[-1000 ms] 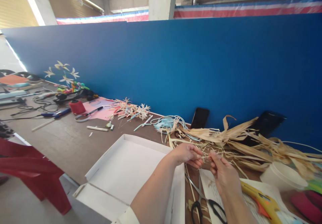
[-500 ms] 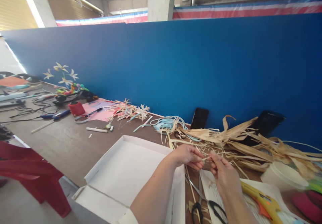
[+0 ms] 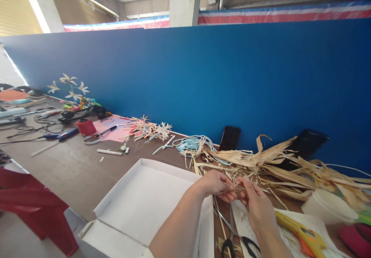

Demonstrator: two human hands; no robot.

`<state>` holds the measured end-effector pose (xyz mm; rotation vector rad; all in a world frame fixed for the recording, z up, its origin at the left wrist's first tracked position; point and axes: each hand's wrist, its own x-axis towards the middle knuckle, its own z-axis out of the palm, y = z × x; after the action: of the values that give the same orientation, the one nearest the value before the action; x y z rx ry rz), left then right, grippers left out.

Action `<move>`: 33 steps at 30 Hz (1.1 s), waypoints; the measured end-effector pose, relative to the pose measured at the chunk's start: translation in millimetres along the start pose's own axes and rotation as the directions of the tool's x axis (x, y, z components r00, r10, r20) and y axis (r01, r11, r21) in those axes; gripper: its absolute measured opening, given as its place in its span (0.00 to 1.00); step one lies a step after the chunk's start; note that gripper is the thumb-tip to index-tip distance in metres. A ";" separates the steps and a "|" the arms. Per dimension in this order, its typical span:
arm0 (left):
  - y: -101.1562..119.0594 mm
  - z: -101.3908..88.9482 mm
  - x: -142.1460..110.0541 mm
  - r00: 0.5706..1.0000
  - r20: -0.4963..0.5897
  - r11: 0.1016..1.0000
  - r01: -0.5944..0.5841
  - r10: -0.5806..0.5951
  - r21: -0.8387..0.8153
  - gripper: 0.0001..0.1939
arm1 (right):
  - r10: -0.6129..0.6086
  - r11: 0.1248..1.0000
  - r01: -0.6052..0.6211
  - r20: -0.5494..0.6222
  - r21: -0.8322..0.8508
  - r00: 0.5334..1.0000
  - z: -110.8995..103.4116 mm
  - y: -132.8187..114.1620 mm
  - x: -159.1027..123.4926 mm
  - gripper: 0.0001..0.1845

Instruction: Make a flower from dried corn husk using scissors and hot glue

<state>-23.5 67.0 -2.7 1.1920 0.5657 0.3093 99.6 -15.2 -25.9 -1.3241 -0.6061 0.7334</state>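
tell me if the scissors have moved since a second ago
No: the scissors lie just beside the white box as they did then; only the view has shifted slightly.

Box (image 3: 150, 200) lay left of scissors (image 3: 233, 232), glue gun (image 3: 303, 233) right; husks (image 3: 268, 157) spread behind scissors; phone (image 3: 230, 138) leaned against partition (image 3: 185, 80).

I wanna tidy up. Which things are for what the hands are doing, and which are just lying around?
Likely in the job:
thin strip, between left hand and right hand
dry leafy strips
scissors
yellow glue gun

Probably just lying about:
black phone
red spool, farther off
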 end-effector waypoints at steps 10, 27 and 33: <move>0.0 2.6 0.5 1.000 -0.024 1.000 -0.019 0.019 -0.014 0.07 | -0.019 0.999 0.019 0.010 0.039 1.000 1.4 -1.4 -0.5 0.18; -4.3 1.2 3.3 0.996 -0.050 0.993 -0.073 0.078 0.089 0.08 | -0.021 0.994 0.030 -0.089 0.105 0.996 6.0 -8.0 -2.3 0.15; 1.3 1.1 -3.0 0.978 -0.140 0.938 -0.098 0.152 0.333 0.09 | -0.012 0.992 0.022 -0.082 0.122 0.997 3.9 -4.9 0.0 0.14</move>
<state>-25.3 65.0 -0.5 1.5351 0.7042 0.4383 97.3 -13.2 -20.5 -1.2277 -0.4990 0.6892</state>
